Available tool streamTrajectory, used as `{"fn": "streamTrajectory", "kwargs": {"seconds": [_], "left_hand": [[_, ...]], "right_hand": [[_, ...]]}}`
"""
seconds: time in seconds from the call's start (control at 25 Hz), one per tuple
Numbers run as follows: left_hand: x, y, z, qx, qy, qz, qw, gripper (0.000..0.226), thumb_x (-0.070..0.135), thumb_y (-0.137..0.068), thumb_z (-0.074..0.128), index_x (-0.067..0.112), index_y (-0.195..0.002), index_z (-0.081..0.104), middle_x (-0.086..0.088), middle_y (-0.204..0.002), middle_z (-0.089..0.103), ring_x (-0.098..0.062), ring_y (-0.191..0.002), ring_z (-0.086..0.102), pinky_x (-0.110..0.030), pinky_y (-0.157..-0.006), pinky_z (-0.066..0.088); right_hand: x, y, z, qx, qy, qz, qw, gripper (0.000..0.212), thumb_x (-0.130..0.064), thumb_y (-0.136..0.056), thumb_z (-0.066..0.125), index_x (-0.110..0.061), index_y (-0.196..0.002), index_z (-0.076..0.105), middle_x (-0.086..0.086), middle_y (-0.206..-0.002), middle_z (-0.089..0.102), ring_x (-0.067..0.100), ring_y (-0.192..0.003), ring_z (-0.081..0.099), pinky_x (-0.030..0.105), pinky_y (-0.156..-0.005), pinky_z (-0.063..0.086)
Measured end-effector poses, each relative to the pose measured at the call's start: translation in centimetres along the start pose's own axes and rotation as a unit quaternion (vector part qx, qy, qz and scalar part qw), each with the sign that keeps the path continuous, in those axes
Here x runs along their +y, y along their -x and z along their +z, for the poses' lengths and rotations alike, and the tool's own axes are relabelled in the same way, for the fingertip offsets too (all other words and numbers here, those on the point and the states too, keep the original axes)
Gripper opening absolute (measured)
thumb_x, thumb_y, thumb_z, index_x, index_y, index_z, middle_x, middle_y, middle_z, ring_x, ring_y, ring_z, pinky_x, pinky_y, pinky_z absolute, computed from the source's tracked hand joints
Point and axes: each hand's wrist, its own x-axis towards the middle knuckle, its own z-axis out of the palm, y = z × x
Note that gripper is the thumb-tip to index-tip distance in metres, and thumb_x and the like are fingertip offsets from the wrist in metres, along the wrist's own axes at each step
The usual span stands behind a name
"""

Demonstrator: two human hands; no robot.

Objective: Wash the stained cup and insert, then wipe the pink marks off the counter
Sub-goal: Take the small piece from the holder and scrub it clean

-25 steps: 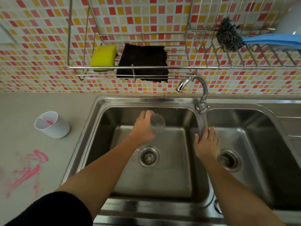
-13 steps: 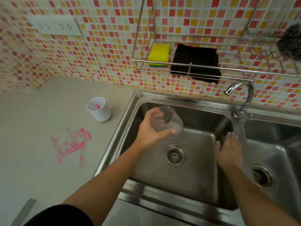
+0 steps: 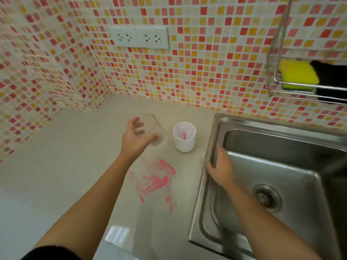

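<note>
My left hand (image 3: 134, 139) grips a clear, see-through cup (image 3: 153, 129), tilted, just above the counter left of the sink. To its right a white cup (image 3: 184, 136) stands upright on the counter with a pink stain inside. Pink smeared marks (image 3: 153, 182) lie on the beige counter (image 3: 75, 156) just in front of both cups. My right hand (image 3: 220, 168) rests flat on the left rim of the steel sink (image 3: 262, 139), fingers spread, holding nothing.
A wire rack (image 3: 293, 89) at the upper right holds a yellow sponge (image 3: 297, 76) and a black cloth (image 3: 333, 79). White wall sockets (image 3: 139, 37) sit on the mosaic tile wall. The sink drain (image 3: 266, 197) is at the right.
My left hand has carried the clear cup out of the sink basin and leftward over the counter beside the white cup. My right hand moved from the basin divider to the sink's left rim.
</note>
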Motion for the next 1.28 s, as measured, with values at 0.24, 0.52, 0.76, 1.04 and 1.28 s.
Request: {"fn": "streamTrajectory", "kwargs": {"seconds": [0.24, 0.52, 0.76, 1.04, 1.28], "left_hand": [[-5.0, -6.7, 2.2, -0.11, -0.089, -0.016, 0.99, 0.091, 0.027, -0.062, 0.086, 0.013, -0.134, 0.032, -0.003, -0.125, 0.047, -0.026, -0.111, 0.051, -0.035, -0.092, 0.046], [-5.9, -8.1, 1.6, -0.153, -0.142, 0.004, 0.978, 0.112, 0.028, -0.067, 0.081, 0.018, -0.148, 0.004, -0.009, -0.155, 0.011, -0.026, -0.143, 0.011, -0.037, -0.114, 0.017], [0.1, -10.0, 4.3, -0.296, -0.101, 0.183, 0.932, 0.038, 0.028, -0.091, 0.058, 0.028, -0.129, 0.054, 0.0, -0.149, 0.034, -0.016, -0.135, 0.034, -0.031, -0.107, 0.032], [0.1, -10.0, 6.3, -0.404, -0.191, 0.235, 0.863, 0.028, 0.027, -0.091, 0.057, 0.019, -0.117, 0.065, -0.003, -0.138, 0.052, -0.017, -0.121, 0.051, -0.02, -0.093, 0.04], [0.1, -8.9, 7.1, -0.395, -0.301, 0.238, 0.835, 0.026, 0.026, -0.1, 0.037, 0.013, -0.121, 0.046, -0.008, -0.128, 0.057, -0.027, -0.112, 0.053, -0.035, -0.091, 0.043]], "right_hand": [[-5.5, -3.6, 5.0, 0.0, -0.069, 0.06, 0.996, 0.106, -0.04, -0.069, 0.079, -0.006, -0.147, 0.016, 0.011, -0.153, 0.023, 0.025, -0.142, 0.023, 0.035, -0.116, 0.021], [-6.9, -5.3, 7.2, 0.076, -0.158, 0.042, 0.984, 0.107, -0.049, -0.046, 0.087, -0.021, -0.136, 0.036, 0.0, -0.131, 0.052, 0.015, -0.119, 0.051, 0.032, -0.098, 0.044], [-7.1, -5.3, 8.0, 0.078, -0.213, 0.052, 0.973, 0.089, -0.038, -0.06, 0.087, -0.027, -0.133, 0.038, -0.007, -0.124, 0.057, 0.009, -0.109, 0.056, 0.018, -0.084, 0.044], [-7.4, -5.3, 7.8, 0.08, -0.219, 0.049, 0.971, 0.084, -0.034, -0.066, 0.084, -0.025, -0.135, 0.037, -0.009, -0.12, 0.056, 0.006, -0.105, 0.056, 0.001, -0.073, 0.039], [-7.5, -5.2, 7.7, 0.073, -0.208, 0.063, 0.973, 0.085, -0.034, -0.065, 0.084, -0.023, -0.134, 0.035, -0.01, -0.117, 0.051, 0.009, -0.102, 0.055, 0.008, -0.071, 0.038]]}}
